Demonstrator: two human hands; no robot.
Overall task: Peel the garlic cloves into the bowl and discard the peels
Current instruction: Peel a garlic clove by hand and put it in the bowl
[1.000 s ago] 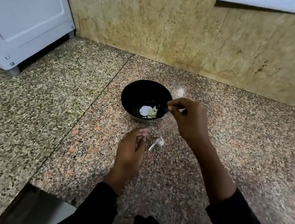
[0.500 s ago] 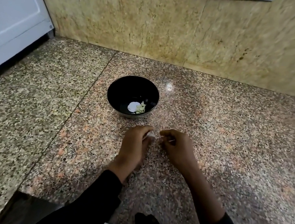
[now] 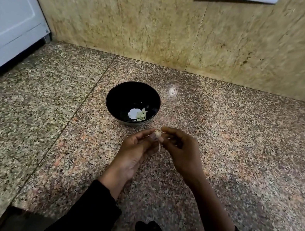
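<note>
Most of the garlic clove (image 3: 157, 134) is hidden between the fingertips, so its peel can hardly be made out. It is pinched by the left hand (image 3: 135, 149) and the right hand (image 3: 182, 153) together, a pale strand hanging below. The black bowl (image 3: 118, 97), holding peeled pieces, is seen just beyond the hands.

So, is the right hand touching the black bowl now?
Apart. In the head view the right hand pinches the garlic clove together with the left hand; speckled counter shows between it and the black bowl.
</note>
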